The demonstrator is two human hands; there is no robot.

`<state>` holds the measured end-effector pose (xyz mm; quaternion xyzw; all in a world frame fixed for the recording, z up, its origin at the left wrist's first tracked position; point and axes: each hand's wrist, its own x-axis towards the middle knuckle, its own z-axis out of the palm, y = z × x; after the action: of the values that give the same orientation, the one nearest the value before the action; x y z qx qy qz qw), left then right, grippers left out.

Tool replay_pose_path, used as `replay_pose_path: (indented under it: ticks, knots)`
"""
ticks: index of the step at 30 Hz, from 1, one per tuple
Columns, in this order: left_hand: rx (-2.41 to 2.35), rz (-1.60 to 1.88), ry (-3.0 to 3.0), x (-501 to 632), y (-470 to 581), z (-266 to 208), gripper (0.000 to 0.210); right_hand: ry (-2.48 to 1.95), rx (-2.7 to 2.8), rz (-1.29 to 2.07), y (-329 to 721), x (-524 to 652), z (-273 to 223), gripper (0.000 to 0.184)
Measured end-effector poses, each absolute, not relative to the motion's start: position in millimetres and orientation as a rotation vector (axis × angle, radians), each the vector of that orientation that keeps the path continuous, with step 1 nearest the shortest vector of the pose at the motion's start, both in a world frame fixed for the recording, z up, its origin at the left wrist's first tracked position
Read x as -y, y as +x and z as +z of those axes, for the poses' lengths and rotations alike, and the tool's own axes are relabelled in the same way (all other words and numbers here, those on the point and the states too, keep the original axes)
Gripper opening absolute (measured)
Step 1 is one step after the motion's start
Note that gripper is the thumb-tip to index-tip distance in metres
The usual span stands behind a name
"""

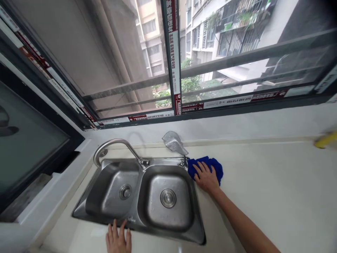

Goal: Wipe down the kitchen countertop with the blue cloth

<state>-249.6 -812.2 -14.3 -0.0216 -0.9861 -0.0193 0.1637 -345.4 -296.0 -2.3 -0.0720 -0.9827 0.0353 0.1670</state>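
Observation:
My right hand (207, 176) lies spread over a blue cloth (214, 167), pressing it on the countertop beside the sink's back right corner. The cloth is bunched, and part of it sits under my palm, out of sight. At the front rim of the double-bowl steel sink (168, 230), my left hand (118, 238) rests with its fingers apart and holds nothing. Both sink bowls show their round drains, the left drain (125, 192) and the right drain (168, 198).
A curved faucet (118, 141) swings over the left bowl. Behind the sink, a crumpled silvery mesh piece (173, 141) leans by the wall. Pale countertop (276, 189) stretches right. Framed windows (176, 70) rise behind. Something yellow (325, 140), blurred, shows at the right edge.

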Motion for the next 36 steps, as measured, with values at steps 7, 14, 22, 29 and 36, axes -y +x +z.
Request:
replay_pose_path:
  ticks: [7, 14, 22, 29, 36]
  knots:
    - [2.853, -0.112, -0.042, 792.9, -247.5, 7.4, 0.043, -0.047, 2.862, 0.068, -232.0, 314.0, -2.6, 0.052]
    - [2.837, -0.126, -0.056, 784.9, -245.3, 8.4, 0.041, 0.063, 2.869, 0.094, -107.6, 361.8, 0.5, 0.065]
    - [2.822, -0.194, -0.076, 779.1, -241.1, 12.2, 0.042, 0.272, 2.865, 0.134, -68.8, 447.6, 5.2, 0.081]
    - [2.815, -0.389, -0.057, 783.7, -239.3, 8.1, 0.049, 0.866, 2.889, 0.5, -133.8, 542.4, 36.2, 0.057]
    - [2.79, -0.644, -0.06, 796.7, -240.3, -18.3, 0.045, 1.176, 2.786, 0.496, -188.8, 599.5, 50.8, 0.047]
